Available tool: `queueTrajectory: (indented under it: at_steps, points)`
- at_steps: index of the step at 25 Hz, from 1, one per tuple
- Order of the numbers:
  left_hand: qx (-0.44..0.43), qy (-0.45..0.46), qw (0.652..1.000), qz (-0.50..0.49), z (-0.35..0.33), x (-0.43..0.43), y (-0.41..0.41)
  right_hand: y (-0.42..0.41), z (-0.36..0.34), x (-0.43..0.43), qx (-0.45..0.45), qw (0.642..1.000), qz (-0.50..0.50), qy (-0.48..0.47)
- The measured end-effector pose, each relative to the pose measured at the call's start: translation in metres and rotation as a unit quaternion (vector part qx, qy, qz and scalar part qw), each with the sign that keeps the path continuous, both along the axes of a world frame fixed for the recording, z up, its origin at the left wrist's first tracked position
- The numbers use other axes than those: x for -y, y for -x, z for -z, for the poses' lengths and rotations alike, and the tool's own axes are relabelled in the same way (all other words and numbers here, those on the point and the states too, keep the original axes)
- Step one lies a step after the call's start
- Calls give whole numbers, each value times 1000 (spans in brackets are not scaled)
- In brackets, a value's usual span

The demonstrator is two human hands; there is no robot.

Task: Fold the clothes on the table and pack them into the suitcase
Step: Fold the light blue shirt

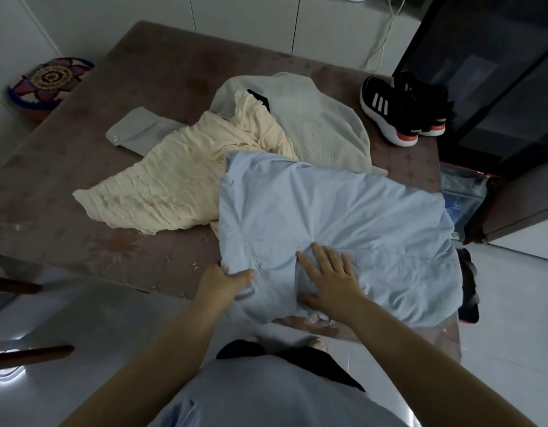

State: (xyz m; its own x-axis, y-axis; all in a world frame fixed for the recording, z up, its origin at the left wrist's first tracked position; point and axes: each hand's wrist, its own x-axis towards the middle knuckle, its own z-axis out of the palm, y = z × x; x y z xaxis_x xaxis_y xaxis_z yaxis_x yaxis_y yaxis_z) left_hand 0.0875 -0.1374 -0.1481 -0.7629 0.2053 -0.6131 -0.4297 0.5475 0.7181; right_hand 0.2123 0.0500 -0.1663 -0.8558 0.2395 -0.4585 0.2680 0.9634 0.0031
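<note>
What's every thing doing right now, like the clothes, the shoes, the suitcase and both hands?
blue shirt, spread out, wrinkled, not folded up yet.
cream garment, crumpled, unfolded.
pale grey knit, heaped, unfolded.
grey cuffed piece, flat, partly under the cream garment.
sneakers, upright on the table.
suitcase, open beside the table.
left hand, grips the blue shirt's edge.
right hand, flat, pressing the blue shirt.

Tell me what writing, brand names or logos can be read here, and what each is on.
"adidas": small white letters on a heel of the black sneakers, barely legible.
Three white stripes, wordless: on one sneaker's side.
The light blue shirt and other clothes: no lettering shows.
</note>
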Motion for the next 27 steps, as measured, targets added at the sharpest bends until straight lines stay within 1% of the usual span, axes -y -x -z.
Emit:
queueTrajectory:
  at_steps: [1,3,5,6,7,8,9,10,11,12,13,14,15,16,17,18,19,20,21,22,24,25,26,27]
  points:
    - [15,-26,999,-17,-2,1,-6,1,-5,0,10,1000,7,-4]
    - [0,-47,998,-46,-9,-1,-20,4,-10,1,12,1000,13,12]
    - [-73,-27,996,-52,-14,-6,-33,8,-19,2,16,997,33,70]
    - [-130,-20,990,-45,-17,-12,-39,11,-27,3,-6,988,68,136]
    - [-207,-23,977,-34,-21,-20,-44,14,-39,3,-50,963,127,231]
    - [-287,-28,957,-9,-25,-32,-48,17,-54,2,-101,914,195,341]
    - [-360,-31,932,38,-27,-46,-55,19,-70,-1,-139,850,250,442]
    - [-426,-19,899,97,-32,-65,-64,20,-86,-9,-162,802,279,503]
    - [-475,-2,866,154,-34,-84,-72,20,-100,-18,-174,783,287,523]
    - [-502,11,842,199,-36,-103,-83,20,-111,-30,-185,793,275,512]
    - [-523,27,821,227,-33,-123,-92,19,-118,-43,-195,823,251,471]
    - [-529,45,808,255,-28,-142,-101,20,-123,-54,-198,862,221,411]
    - [-510,75,808,285,-26,-160,-110,20,-124,-65,-189,897,190,352]
    - [-463,107,822,313,-25,-171,-117,19,-122,-71,-169,923,164,305]
    - [-424,121,837,323,-22,-177,-124,18,-116,-73,-143,941,142,271]
    - [-399,115,852,318,-18,-176,-133,15,-109,-74,-128,952,127,247]
    - [-413,103,846,322,-10,-172,-142,12,-100,-75,-133,954,124,236]
    - [-402,87,845,341,-13,-165,-151,10,-92,-78,-160,946,138,246]
    - [-398,67,843,355,-17,-156,-158,8,-86,-83,-193,925,174,277]
    - [-415,39,845,335,-23,-147,-164,6,-83,-90,-223,893,220,324]
    - [-463,13,856,231,-30,-131,-165,5,-87,-104,-260,804,304,440]
    - [-469,9,866,172,-35,-124,-160,5,-92,-110,-272,762,328,488]
    - [-456,6,879,136,-40,-119,-152,4,-101,-114,-283,726,336,530]
    - [-451,-9,883,126,-45,-115,-145,1,-108,-118,-291,695,340,562]
